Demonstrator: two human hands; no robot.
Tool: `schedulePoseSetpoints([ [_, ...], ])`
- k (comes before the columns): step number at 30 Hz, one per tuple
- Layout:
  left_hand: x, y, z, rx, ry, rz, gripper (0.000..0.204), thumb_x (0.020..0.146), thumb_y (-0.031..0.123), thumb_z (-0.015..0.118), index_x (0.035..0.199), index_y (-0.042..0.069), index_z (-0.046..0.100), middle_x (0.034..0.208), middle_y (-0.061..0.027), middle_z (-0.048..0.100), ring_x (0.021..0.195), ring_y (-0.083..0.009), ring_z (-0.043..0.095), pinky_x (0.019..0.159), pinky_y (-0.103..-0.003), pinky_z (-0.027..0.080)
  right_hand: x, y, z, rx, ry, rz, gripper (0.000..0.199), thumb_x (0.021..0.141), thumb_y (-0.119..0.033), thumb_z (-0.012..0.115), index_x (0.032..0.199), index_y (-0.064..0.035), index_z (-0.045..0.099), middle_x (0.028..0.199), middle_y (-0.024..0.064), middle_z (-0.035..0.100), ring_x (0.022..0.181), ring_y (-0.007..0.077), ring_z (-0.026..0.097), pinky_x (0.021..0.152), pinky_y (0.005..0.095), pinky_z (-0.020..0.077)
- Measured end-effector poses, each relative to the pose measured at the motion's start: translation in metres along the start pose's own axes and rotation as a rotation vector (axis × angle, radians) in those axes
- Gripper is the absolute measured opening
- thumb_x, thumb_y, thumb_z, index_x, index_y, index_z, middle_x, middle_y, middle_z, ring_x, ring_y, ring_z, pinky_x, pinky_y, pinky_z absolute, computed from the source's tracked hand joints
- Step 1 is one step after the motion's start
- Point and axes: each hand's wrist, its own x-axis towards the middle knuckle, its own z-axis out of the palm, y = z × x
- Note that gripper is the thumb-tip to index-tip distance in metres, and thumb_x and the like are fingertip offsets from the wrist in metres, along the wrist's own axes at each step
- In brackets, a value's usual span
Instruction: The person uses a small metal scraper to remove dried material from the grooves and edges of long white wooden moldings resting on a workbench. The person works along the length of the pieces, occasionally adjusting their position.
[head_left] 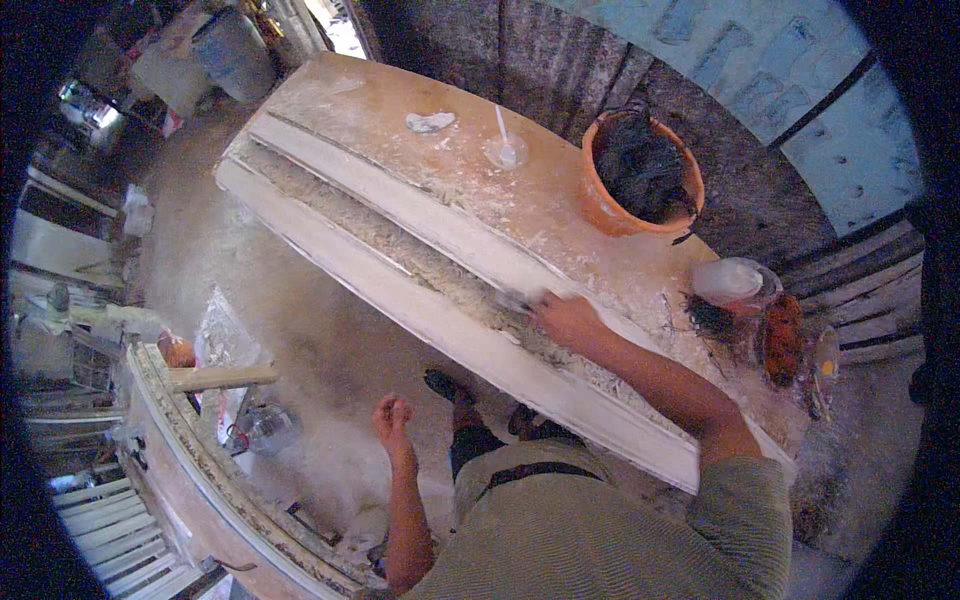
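Right hand (566,316) pressing into the long white moulding (400,255)
It is reaching out arm extended, fingers curled on something indistinct; the left hand (392,413) is hanging fisted, empty.

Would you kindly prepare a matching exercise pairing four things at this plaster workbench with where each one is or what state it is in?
Things:
1. right hand
2. left hand
3. orange bucket
4. white spoon

Places or states:
A. closed in a fist, holding nothing, off the bench
B. at the bench's far edge, dark fibres inside
C. pressed into the groove of the long white moulding
D. lying near the bench's far end

Pairs: 1-C, 2-A, 3-B, 4-D
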Motion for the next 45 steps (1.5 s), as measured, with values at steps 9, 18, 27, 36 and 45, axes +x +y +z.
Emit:
schedulePoseSetpoints([
  [9,0.026,0.059,0.123,0.693,-0.481,0.464,0.054,0.096,0.024,0.069,0.141,0.0,0.052,0.147,-0.0218,0.048,0.138,-0.0352,0.044,0.115,-0.047,0.037,0.141,-0.031,-0.02,0.424,0.174,0.109,0.037,0.095,-0.036,0.059,0.104,-0.0049,0.076,0.091,0.0251,0.071,0.086,0.0446,0.07,0.083,0.0532,0.0554],
  [18,0.034,0.037,0.139,1.149,-0.508,0.654,0.079,0.093,0.041,0.066,0.152,-0.002,0.038,0.166,-0.0241,0.023,0.153,-0.0415,0.023,0.124,-0.057,0.018,-0.044,-0.018,0.063,0.922,0.351,0.576,0.038,0.102,-0.031,0.064,0.117,0.0022,0.073,0.097,0.0106,0.078,0.084,0.0143,0.067,0.083,0.0314,0.0549],
  [27,0.067,0.074,0.119,1.217,-0.736,0.641,0.069,0.092,0.038,0.067,0.148,0.002,0.048,0.159,-0.0146,0.042,0.149,-0.0383,0.033,0.125,-0.057,0.018,0.3,-0.104,-0.023,0.868,0.457,0.372,0.031,0.092,-0.031,0.068,0.116,-0.0131,0.076,0.084,0.0219,0.073,0.077,0.0363,0.072,0.074,0.0475,0.0569],
  [36,0.101,0.07,0.097,1.258,-0.664,0.735,0.084,0.091,0.041,0.068,0.156,-0.001,0.034,0.169,-0.0196,0.018,0.156,-0.036,0.02,0.125,-0.059,0.014,0.06,-0.05,-0.021,0.125,0.152,0.316,0.047,0.09,-0.019,0.065,0.136,-0.0287,0.063,0.123,0.0115,0.062,0.095,0.0302,0.071,0.07,0.0439,0.0611],
  [45,0.117,0.098,0.1,1.372,-0.856,0.676,0.082,0.091,0.041,0.067,0.155,0.0,0.037,0.167,-0.0196,0.024,0.155,-0.0349,0.024,0.125,-0.057,0.015,0.14,-0.066,-0.018,-0.017,0.297,0.197,0.046,0.093,-0.018,0.062,0.139,-0.0241,0.058,0.123,0.0147,0.061,0.086,0.032,0.072,0.064,0.0425,0.0611],
])
